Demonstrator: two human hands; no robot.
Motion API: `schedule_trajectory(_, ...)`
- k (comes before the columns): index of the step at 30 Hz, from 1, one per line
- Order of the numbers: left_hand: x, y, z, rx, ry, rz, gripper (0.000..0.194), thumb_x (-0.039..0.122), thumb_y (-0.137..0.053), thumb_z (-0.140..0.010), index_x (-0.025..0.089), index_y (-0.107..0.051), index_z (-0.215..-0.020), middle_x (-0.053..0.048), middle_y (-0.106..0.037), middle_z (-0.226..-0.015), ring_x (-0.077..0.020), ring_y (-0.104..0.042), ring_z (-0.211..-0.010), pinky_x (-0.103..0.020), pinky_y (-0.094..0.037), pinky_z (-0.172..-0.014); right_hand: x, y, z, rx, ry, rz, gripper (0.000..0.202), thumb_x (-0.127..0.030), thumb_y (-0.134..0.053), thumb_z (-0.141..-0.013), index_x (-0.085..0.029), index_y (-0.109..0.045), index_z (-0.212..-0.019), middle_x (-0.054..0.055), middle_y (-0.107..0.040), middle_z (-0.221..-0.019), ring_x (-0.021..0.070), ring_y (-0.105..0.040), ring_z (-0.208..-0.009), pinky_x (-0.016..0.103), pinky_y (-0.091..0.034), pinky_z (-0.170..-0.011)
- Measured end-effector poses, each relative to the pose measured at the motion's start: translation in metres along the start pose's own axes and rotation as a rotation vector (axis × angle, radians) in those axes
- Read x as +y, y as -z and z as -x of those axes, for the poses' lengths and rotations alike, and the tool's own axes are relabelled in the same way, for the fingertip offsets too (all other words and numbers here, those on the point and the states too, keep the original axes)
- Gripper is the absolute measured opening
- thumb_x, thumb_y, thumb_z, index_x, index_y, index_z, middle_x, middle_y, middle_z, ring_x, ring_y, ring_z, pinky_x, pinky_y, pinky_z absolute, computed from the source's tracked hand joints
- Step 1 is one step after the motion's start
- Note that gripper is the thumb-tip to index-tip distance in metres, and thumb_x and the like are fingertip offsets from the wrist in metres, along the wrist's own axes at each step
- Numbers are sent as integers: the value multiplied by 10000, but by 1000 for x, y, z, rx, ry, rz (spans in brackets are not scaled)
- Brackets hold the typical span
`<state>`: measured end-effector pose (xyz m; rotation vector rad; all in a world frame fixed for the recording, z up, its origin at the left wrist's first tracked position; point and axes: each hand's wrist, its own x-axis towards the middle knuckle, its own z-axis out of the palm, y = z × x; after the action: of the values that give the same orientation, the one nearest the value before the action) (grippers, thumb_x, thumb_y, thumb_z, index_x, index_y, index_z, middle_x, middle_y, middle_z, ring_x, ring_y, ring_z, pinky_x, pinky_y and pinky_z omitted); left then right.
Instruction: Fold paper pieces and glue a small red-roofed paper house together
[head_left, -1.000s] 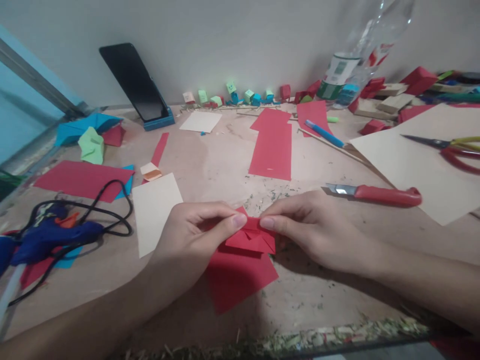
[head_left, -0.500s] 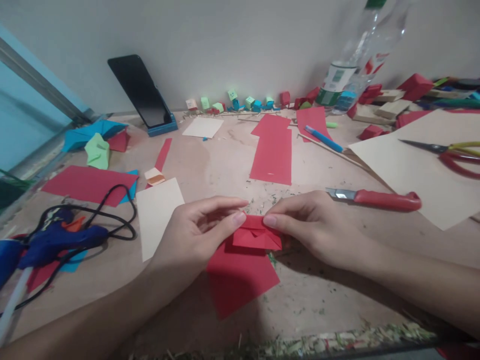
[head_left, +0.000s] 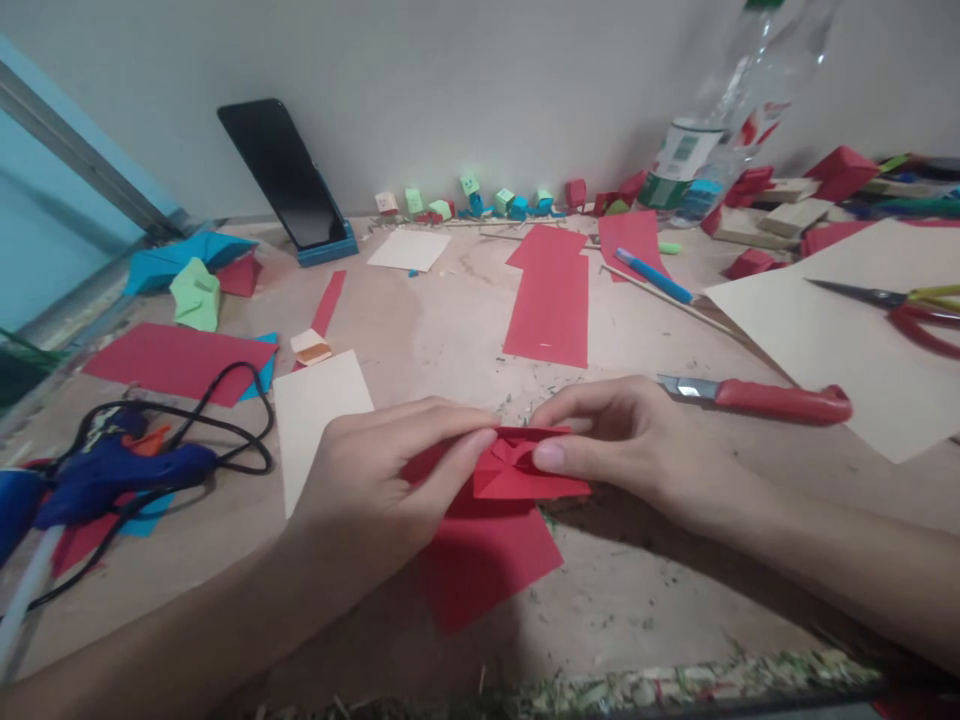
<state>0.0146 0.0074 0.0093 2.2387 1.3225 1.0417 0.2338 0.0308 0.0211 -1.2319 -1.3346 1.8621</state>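
The fold (head_left: 519,484) at the centre was creased, matt paper, the sheet (head_left: 501,562) at six o'clock smoother paper. At three, the knife (head_left: 750,395) had a shiny metal blade (head_left: 690,388) and plastic handle (head_left: 786,401); at nine, the glue gun (head_left: 139,467) was plastic; at two, the blocks (head_left: 795,217) looked matt wood.

Dim, muted light, soft blur, shadow under right forearm (head_left: 795,540), small glints on green-capped bottle (head_left: 709,125)
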Motion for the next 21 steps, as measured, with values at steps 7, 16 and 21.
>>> schedule_trajectory(7, 2, -1, -2, 65, 391, 356, 111, 198, -741, -892, 270, -823, -910, 61, -827, -834, -92, -761, -712, -93, -566, -605, 1, -3, 1, -10, 3, 31, 185, -260, -876, -748, -140, -741, -789, 7, -710, -652, 93, -579, -562, 214, -437, -516)
schedule_trajectory(16, 1, -2, -4, 79, 477, 527, 116, 178, -774, -864, 255, -821, -937, 57, -815, -784, -69, -756, -702, -47, -545, -597, 4, -1, -1, -10, 9, 73, 184, -240, -847, -773, -126, -704, -754, 21, -691, -668, 85, -529, -576, 202, -394, -514)
schedule_trajectory(21, 0, -3, -3, 93, 445, 471, 113, 181, -780, -864, 258, -828, -932, 49, -819, -817, -77, -755, -706, -66, -567, -623, 6, -3, 1, -18, 53, 34, 177, -276, -770, -876, -141, -727, -769, 2, -651, -651, 78, -522, -545, 190, -382, -461)
